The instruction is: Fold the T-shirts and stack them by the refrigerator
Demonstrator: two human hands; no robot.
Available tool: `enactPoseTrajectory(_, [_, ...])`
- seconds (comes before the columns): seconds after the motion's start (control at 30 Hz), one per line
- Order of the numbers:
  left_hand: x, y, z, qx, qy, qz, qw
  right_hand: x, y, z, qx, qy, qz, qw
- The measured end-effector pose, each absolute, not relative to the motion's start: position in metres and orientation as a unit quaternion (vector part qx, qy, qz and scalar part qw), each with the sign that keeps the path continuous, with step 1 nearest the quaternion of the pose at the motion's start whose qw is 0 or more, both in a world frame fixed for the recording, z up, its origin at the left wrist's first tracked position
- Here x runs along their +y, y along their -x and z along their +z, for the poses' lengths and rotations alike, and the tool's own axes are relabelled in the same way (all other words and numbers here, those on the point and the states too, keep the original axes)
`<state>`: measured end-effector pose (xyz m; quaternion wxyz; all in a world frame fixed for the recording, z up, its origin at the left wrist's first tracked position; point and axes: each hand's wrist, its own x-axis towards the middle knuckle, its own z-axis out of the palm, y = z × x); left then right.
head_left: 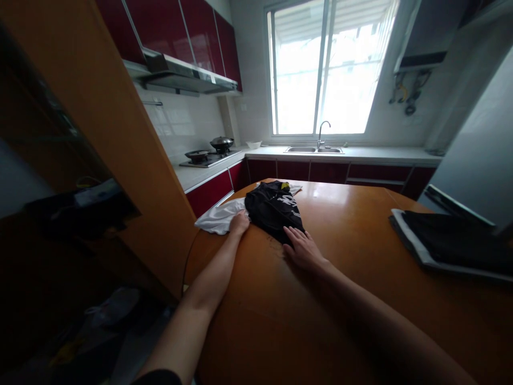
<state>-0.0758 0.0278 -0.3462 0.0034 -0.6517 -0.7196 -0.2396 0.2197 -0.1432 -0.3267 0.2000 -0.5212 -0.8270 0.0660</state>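
A black shirt (269,207) with white lettering and a small yellow patch lies partly bunched on the wooden table. White cloth (220,216) spreads from its left side, and a bit more white shows at its far right. Whether the white is part of the shirt, I cannot tell. My left hand (239,222) is closed at the near edge where the white and black fabric meet. Fingers stretched out, my right hand (301,247) lies flat with its fingertips on the shirt's near right corner.
Folded black and white clothes (452,240) are stacked on the table (352,230) at the right. Beyond are a counter with a sink (315,150) and a stove (210,159) with pans. A wooden panel (132,133) stands close on the left.
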Motion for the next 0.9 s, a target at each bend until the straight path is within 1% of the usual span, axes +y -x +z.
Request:
enactPoseTrajectory(0.1, [0.031,0.075,-0.348,-0.715,0.662,-0.226,0.014,-0.142,-0.224,-0.331,-0.827,0.534,0.061,0.162])
enactPoseTrajectory(0.23, [0.032,0.074,-0.352,-0.711,0.667,-0.221,0.024,-0.15,-0.257,-0.338,-0.811,0.57,0.024,0.135])
enactPoseTrajectory(0.4, [0.03,0.072,-0.354,-0.708,0.667,-0.228,0.034,-0.157,-0.333,-0.345,-0.771,0.625,0.007,0.123])
enactPoseTrajectory(0.57, [0.028,0.07,-0.354,-0.709,0.658,-0.25,0.038,-0.158,-0.415,-0.356,-0.68,0.724,-0.035,0.11])
enactPoseTrajectory(0.63, [0.026,0.07,-0.353,-0.71,0.653,-0.261,0.039,-0.16,-0.432,-0.359,-0.642,0.755,-0.043,0.127])
enactPoseTrajectory(0.73, [0.026,0.068,-0.348,-0.702,0.654,-0.28,0.047,-0.163,-0.432,-0.36,-0.604,0.768,-0.09,0.194])
enactPoseTrajectory(0.83, [0.032,0.06,-0.338,-0.654,0.693,-0.296,0.059,-0.164,-0.411,-0.359,-0.631,0.716,-0.145,0.261])
enactPoseTrajectory(0.9, [0.042,0.051,-0.33,-0.604,0.742,-0.288,0.047,-0.164,-0.391,-0.357,-0.666,0.676,-0.138,0.283])
